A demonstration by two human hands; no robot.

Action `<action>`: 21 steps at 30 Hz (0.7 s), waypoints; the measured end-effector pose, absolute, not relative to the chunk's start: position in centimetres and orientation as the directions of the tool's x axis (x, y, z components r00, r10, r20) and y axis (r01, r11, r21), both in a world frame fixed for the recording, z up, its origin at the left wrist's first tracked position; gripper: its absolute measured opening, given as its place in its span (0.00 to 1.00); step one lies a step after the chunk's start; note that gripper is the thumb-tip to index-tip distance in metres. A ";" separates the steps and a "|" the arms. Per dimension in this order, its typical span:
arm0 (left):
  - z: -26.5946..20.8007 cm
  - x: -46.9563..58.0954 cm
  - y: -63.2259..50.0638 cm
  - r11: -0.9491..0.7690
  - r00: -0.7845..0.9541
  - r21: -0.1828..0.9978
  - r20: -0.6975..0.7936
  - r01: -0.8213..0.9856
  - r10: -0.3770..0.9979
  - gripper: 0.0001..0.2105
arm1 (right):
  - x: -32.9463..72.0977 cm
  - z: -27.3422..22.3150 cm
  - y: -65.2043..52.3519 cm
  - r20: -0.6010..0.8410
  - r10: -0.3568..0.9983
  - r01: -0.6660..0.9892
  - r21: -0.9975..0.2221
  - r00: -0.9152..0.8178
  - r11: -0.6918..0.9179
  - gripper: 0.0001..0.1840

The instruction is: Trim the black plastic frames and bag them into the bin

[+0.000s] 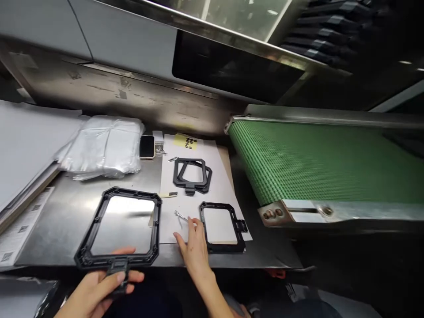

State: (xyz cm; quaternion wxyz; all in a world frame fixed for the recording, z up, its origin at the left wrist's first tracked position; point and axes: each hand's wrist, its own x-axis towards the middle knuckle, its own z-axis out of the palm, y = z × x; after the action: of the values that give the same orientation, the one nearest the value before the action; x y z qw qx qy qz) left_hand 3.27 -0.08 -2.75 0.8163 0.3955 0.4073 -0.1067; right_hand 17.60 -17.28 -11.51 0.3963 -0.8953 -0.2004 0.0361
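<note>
My left hand (102,287) grips a black plastic frame (155,229) with cut corners by the tab at its bottom edge, thumb on top. The frame is held tilted at the table's front edge, its middle open. My right hand (195,249) is over the white sheet, thumb and fingers apart. Its fingertips are beside a small silver metal piece (179,215); whether they touch it I cannot tell. Just right of that hand lies another black frame (238,248) with a side tab. Farther back, two smaller black frames (190,185) overlap on the sheet.
A green conveyor belt (324,159) runs along the right. Clear plastic bags (106,145) are stacked at back left, beside a phone (147,146). A yellow note (180,140) and a second silver piece (172,159) lie on the white sheet (218,176). A metal wall (149,97) stands behind.
</note>
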 end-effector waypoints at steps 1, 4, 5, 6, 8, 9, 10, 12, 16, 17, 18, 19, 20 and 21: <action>-2.3 3.3 -0.1 0.660 0.661 0.562 -0.739 0.499 0.129 0.34 | 18.0 -12.0 -16.9 0.104 0.372 0.329 -0.716 0.922 -0.615 0.24; -1.0 3.5 -0.2 0.596 0.754 0.641 -0.651 0.485 0.086 0.32 | 18.4 -13.1 -16.0 0.110 0.327 0.303 -0.718 0.939 -0.626 0.24; -0.8 3.5 -0.1 0.572 0.786 0.671 -0.614 0.472 0.072 0.32 | 18.4 -13.3 -15.9 0.108 0.311 0.288 -0.726 0.944 -0.624 0.23; -0.7 3.4 -0.1 0.550 0.814 0.699 -0.579 0.458 0.057 0.31 | 18.5 -13.4 -15.9 0.104 0.294 0.272 -0.737 0.950 -0.619 0.22; -0.7 3.1 0.1 0.511 0.859 0.746 -0.511 0.428 0.027 0.30 | 18.5 -13.3 -16.2 0.081 0.256 0.224 -0.769 0.963 -0.599 0.21; -0.7 2.8 0.2 0.500 0.875 0.762 -0.483 0.413 0.013 0.30 | 18.5 -13.0 -16.5 0.061 0.232 0.189 -0.791 0.971 -0.582 0.21; -0.8 2.6 0.2 0.488 0.887 0.773 -0.462 0.405 -0.005 0.29 | 18.5 -12.4 -16.9 0.036 0.210 0.150 -0.817 0.977 -0.557 0.21; -0.7 2.3 0.4 0.463 0.896 0.786 -0.442 0.410 -0.043 0.28 | 18.2 -10.6 -17.7 -0.020 0.186 0.073 -0.873 0.982 -0.481 0.20; -0.3 2.0 0.6 0.441 0.883 0.776 -0.459 0.452 -0.098 0.27 | 16.8 -4.8 -19.3 -0.062 0.269 0.026 -0.950 0.961 -0.311 0.18; -0.2 2.0 0.5 0.442 0.883 0.775 -0.458 0.452 -0.100 0.26 | 16.3 -3.2 -19.4 -0.032 0.343 0.071 -0.957 0.939 -0.281 0.16; -0.1 1.9 0.4 0.444 0.886 0.778 -0.455 0.444 -0.089 0.25 | 15.9 -1.8 -19.4 0.017 0.445 0.147 -0.955 0.896 -0.259 0.13; 0.0 1.9 0.2 0.445 0.889 0.786 -0.454 0.430 -0.057 0.24 | 15.5 -0.5 -19.3 0.080 0.557 0.245 -0.942 0.826 -0.228 0.12; 0.0 1.8 0.0 0.450 0.888 0.791 -0.460 0.415 -0.011 0.23 | 15.2 0.6 -19.1 0.136 0.664 0.350 -0.915 0.735 -0.201 0.13; 0.1 1.7 -0.4 0.468 0.880 0.785 -0.475 0.406 0.032 0.22 | 15.0 1.4 -18.9 0.166 0.755 0.447 -0.876 0.635 -0.183 0.16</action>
State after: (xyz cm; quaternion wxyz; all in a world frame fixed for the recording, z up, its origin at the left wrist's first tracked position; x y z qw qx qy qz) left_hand 1.68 -0.35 0.07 0.8287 0.5031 0.2177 -0.1130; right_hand 15.03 -18.89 1.36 0.4995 -0.7535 -0.3987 0.1542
